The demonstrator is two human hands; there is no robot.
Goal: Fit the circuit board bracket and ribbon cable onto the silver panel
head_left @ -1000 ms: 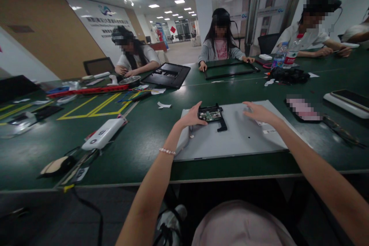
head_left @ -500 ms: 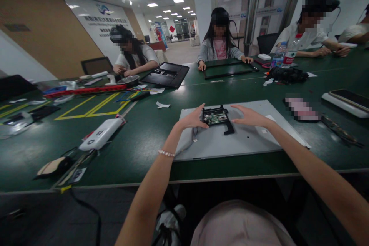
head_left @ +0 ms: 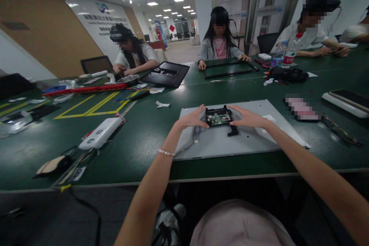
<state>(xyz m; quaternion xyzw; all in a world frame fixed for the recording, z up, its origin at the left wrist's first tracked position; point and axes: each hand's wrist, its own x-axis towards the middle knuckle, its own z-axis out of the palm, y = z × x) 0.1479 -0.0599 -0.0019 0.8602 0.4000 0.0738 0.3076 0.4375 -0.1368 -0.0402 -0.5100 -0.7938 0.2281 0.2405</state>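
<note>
A black frame with a green circuit board (head_left: 218, 117) inside lies on a grey metal panel (head_left: 184, 150). A short black arm sticks out from its lower right corner. My left hand (head_left: 194, 118) is at the frame's left edge, thumb and fingers spread apart. At the right edge, my right hand (head_left: 245, 117) has its thumb and fingers around the side of the frame, touching it. A thin grey cable (head_left: 195, 134) runs down the panel below my left hand.
On the green table (head_left: 138, 134) stand a white power bank-like box (head_left: 100, 133) and a mouse (head_left: 53, 166) at left. To the right lie a phone (head_left: 301, 108), glasses (head_left: 341, 130) and a white case (head_left: 343, 104). Across, people handle a black frame (head_left: 230, 76) and other parts.
The black frame with the board has shifted slightly right, away from my left hand and against my right hand. My right hand has moved slightly left.
</note>
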